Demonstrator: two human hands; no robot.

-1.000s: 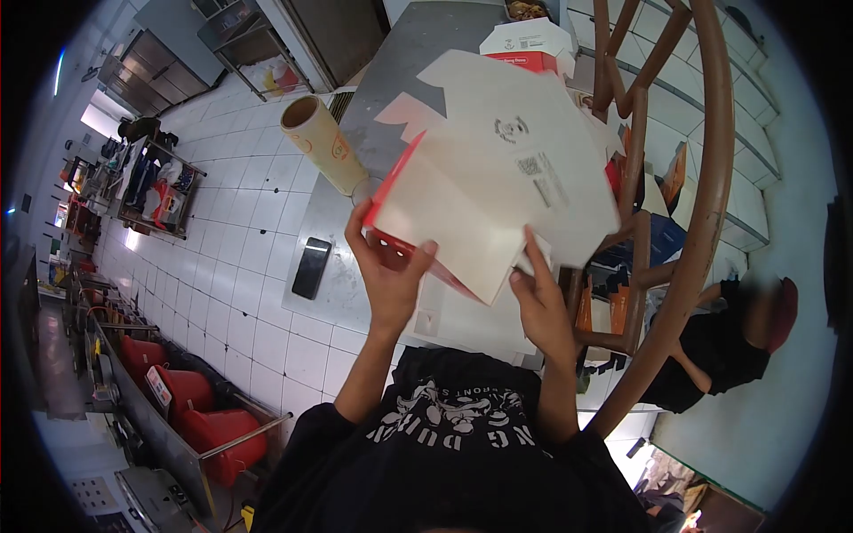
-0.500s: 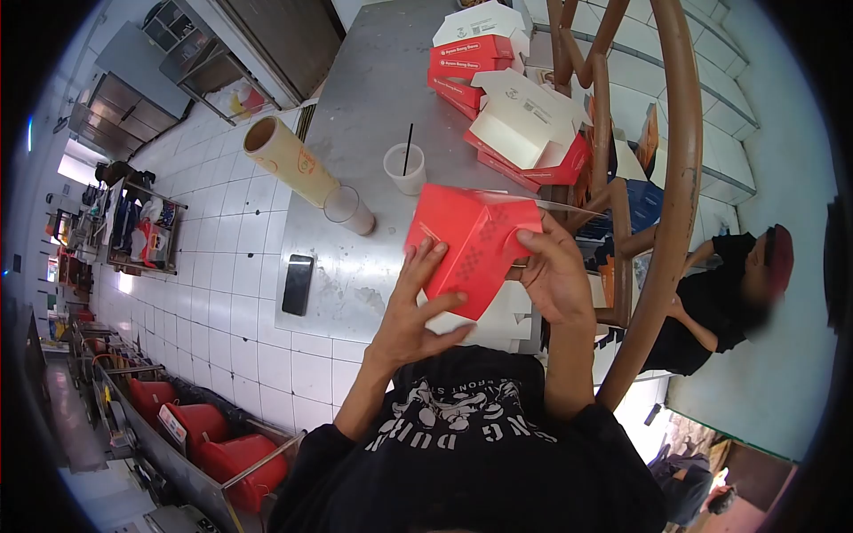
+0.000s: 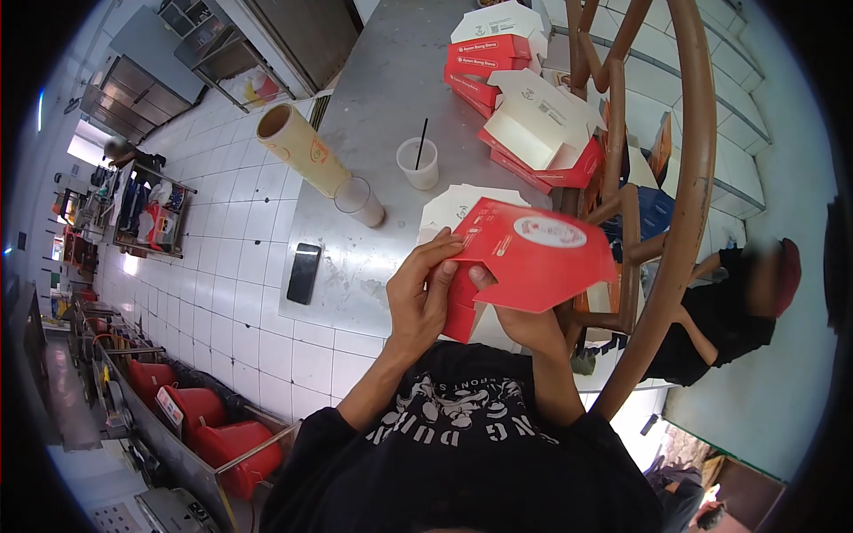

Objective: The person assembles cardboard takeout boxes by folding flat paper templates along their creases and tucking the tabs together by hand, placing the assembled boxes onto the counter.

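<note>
A red cardboard food box (image 3: 524, 275) is held up in front of my chest, its lid flap with a white oval label facing up. My left hand (image 3: 419, 289) grips its left side, thumb pressed on the card. At the lower edge, my right hand (image 3: 526, 327) holds the box from beneath, thumb showing and the other fingers hidden under the card. Behind it on the metal table lies a white box blank (image 3: 444, 209), partly covered by the held box.
On the metal table (image 3: 355, 275) are a phone (image 3: 303, 274), a clear cup (image 3: 359, 202), a plastic cup with a black straw (image 3: 418, 163) and a large cardboard-cored roll (image 3: 302, 151). Open red-and-white boxes (image 3: 542, 129) stack at the back right beside a brown railing (image 3: 697, 133). A person (image 3: 729, 302) is beyond it.
The box has been turned so its labelled lid now faces up and extends to the right. My right hand has moved lower, under the card, and the white blank behind has come into view.
</note>
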